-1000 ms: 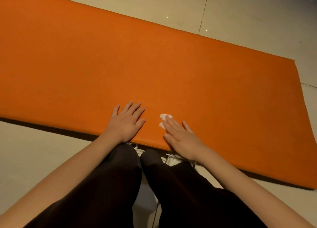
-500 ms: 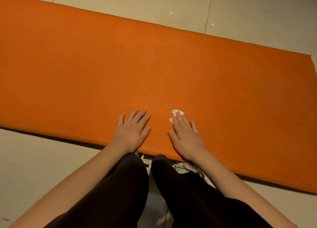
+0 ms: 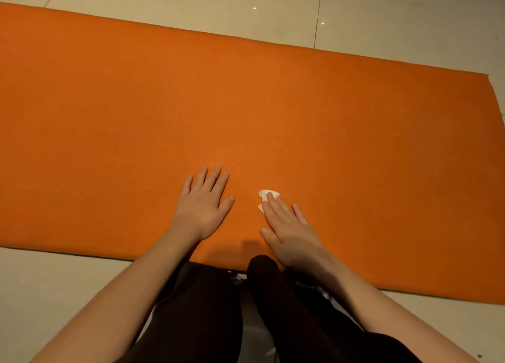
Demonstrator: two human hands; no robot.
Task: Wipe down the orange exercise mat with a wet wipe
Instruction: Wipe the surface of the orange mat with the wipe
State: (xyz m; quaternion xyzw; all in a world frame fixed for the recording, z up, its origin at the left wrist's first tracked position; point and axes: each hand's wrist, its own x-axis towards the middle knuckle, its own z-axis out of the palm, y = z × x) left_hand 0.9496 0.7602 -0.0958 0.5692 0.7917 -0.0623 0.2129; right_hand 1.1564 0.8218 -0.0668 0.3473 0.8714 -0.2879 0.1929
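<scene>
Tiled floor (image 3: 177,4) frames the mat (image 3: 273,102) filling mid-frame. Your left hand (image 3: 205,204) lies flat, holding nothing; your right hand (image 3: 289,231), fingers straight, presses the wipe (image 3: 265,194) near the lower edge. Most of the mat looks left to cover.

The single head view looks steeply down, close above the orange mat (image 3: 273,116) and floor (image 3: 54,280).

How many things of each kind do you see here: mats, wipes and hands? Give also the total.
Orange mat: 1
White wipe: 1
Hands: 2, the left hand and the right hand
Total: 4
</scene>
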